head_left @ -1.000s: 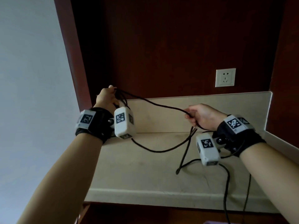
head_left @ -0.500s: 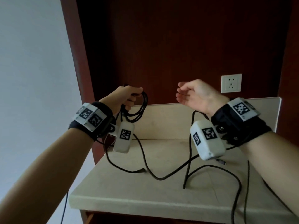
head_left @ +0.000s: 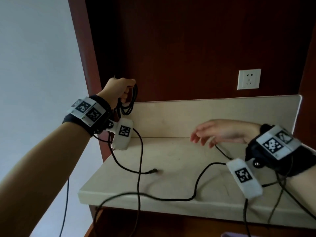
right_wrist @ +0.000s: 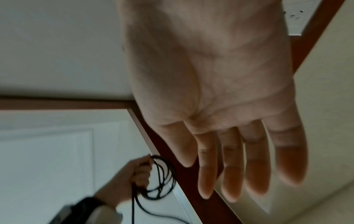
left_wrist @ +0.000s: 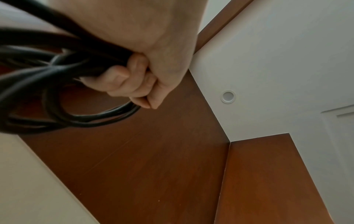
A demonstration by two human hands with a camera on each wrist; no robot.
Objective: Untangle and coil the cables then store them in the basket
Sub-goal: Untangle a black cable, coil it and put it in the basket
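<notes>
Now, left hand (head_left: 119, 88): raised, fingers curled tight around the coil.
Cable coil (head_left: 131, 103): black loops hang from this fist; the loose end trails over the counter (head_left: 171, 156).
Right hand (head_left: 220, 132): held flat above the counter, fingers straight and relaxed, holding nothing.

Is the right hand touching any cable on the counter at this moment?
Cannot tell. The right wrist view shows the right hand open, fingers straight, palm bare. In the head view a loose cable runs up under blurred fingertips; neither contact nor gap shows.
</notes>
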